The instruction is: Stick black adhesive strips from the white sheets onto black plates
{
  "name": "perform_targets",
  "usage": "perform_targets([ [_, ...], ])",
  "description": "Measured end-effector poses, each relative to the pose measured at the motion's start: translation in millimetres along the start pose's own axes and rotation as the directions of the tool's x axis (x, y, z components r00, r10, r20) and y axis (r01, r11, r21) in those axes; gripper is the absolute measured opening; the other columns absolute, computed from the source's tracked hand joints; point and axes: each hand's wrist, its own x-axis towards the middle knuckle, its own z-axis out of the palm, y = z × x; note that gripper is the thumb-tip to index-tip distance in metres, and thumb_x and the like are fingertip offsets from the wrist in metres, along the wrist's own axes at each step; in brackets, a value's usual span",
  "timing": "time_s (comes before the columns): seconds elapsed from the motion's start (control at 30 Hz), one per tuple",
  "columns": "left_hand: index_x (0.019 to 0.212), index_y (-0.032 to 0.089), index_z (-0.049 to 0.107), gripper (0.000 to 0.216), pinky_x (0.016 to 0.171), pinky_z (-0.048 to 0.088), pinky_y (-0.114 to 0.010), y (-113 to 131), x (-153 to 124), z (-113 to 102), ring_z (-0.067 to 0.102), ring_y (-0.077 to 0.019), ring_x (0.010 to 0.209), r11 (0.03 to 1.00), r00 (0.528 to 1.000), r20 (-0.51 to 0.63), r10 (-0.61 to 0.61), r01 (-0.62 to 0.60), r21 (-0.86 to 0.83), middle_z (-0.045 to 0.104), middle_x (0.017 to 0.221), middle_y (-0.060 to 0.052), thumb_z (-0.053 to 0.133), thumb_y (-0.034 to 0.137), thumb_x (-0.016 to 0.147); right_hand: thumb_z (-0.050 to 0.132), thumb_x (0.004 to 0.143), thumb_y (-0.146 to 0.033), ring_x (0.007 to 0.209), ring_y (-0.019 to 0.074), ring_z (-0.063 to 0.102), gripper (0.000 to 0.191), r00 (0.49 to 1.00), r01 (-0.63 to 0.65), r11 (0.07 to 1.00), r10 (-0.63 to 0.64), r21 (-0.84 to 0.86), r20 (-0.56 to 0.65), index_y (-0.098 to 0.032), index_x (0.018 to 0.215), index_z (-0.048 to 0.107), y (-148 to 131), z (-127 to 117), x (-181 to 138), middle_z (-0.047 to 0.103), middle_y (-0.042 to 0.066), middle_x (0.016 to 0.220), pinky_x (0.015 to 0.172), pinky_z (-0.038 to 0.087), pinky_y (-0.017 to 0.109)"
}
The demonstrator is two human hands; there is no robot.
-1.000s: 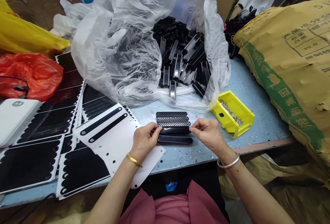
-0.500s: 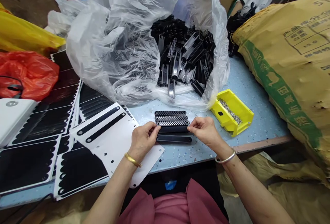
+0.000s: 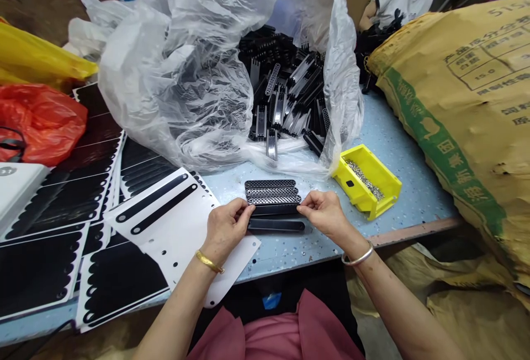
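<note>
sack (image 3: 467, 111) cut off right, co-worker (image 3: 397, 1) half hidden

A speckled pale-blue table (image 3: 397, 144) with a worn wooden front edge, evenly lit.

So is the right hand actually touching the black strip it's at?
Touching. The head view shows the right hand pinching the right end of the black strip, fingertips on it, no gap.

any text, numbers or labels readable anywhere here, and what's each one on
"515" or similar digits: on the yellow-brown sack near its top right edge, cut off by the frame.
"15.0": inside the printed table on the same sack.
Other characters in that table and along the sack's green stripe: too distorted to read.
The white device at left carries a round logo, unreadable.
Nothing readable on the yellow bin or the black adhesive sheets.
</note>
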Motion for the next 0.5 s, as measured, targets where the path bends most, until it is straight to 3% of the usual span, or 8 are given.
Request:
perform_targets([
  [0.27, 0.069, 0.021, 0.065, 0.026, 0.051, 0.037, -0.022, 1, 0, -1, 0.049, -0.0108, 0.045, 1.000, 1.000, 0.008, -0.014, 0.014, 0.000, 0.054, 0.047, 0.004, 0.058, 0.040, 0.086, 0.072, 0.060, -0.023, 0.043, 0.0113, 0.048, 0.011, 0.998, -0.025, 0.983, 0.015, 0.183, 0.055, -0.017, 0.052, 0.065, -8, -10, -2, 0.059, 0.000, 0.047, 0.040, 0.039, 0.024],
  [0.5, 0.070, 0.021, 0.065, 0.026, 0.051, 0.037, -0.022, 0, 0, 0, 0.049, -0.0105, 0.045, 1.000, 1.000, 0.008, -0.008, 0.008, -0.006, 0.053, 0.047, 0.005, 0.058, 0.039, 0.086, 0.070, 0.059, -0.021, 0.042, 0.0097, 0.044, 0.012, 0.999, -0.019, 0.994, 0.016, 0.110, 0.030, -0.018, 0.049, 0.064, -1, -5, 6, 0.058, 0.000, 0.044, 0.040, 0.034, 0.023],
])
